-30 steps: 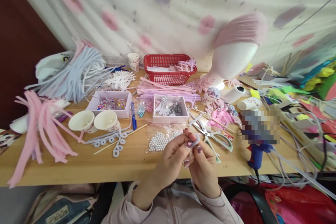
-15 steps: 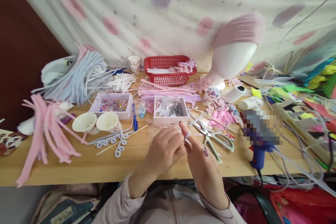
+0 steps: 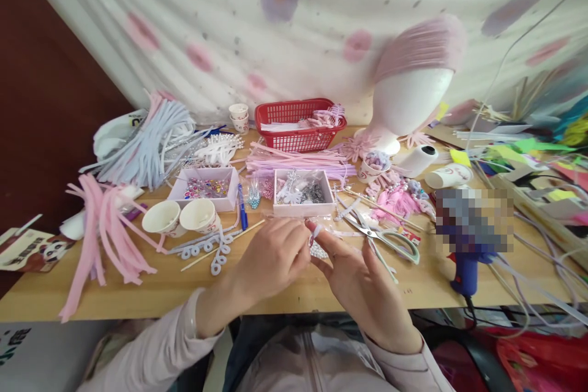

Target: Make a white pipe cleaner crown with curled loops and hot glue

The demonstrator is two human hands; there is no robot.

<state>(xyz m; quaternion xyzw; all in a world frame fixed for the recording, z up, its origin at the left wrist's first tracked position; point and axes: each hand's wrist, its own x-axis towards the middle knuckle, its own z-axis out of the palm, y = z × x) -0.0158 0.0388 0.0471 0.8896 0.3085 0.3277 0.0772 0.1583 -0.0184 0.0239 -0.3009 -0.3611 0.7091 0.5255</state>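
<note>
My left hand (image 3: 275, 257) is closed, its fingertips pinching a small pale lavender fuzzy strip (image 3: 316, 232) near the table's middle. My right hand (image 3: 358, 282) meets it from the right, its fingers spread and one fingertip against the same strip. Below the fingertips lies a small packet of white beads (image 3: 318, 250). Just beyond the hands stands a white box (image 3: 305, 209) with silver pieces. Green-handled scissors (image 3: 390, 244) lie right of my right hand. Curled pale blue-grey strips (image 3: 220, 252) lie left of my left hand.
Two paper cups (image 3: 162, 219) and pink strips (image 3: 94, 226) stand and lie at the left. Behind are a red basket (image 3: 301, 111) and a white foam head (image 3: 408, 98). A blue-handled tool (image 3: 466, 272) is at the right, with cords near the table edge.
The view has shifted slightly, so the table items appear further right. My left arm reaches in from further left, and the fingers of my right hand have spread. The bead packet now shows between the hands.
</note>
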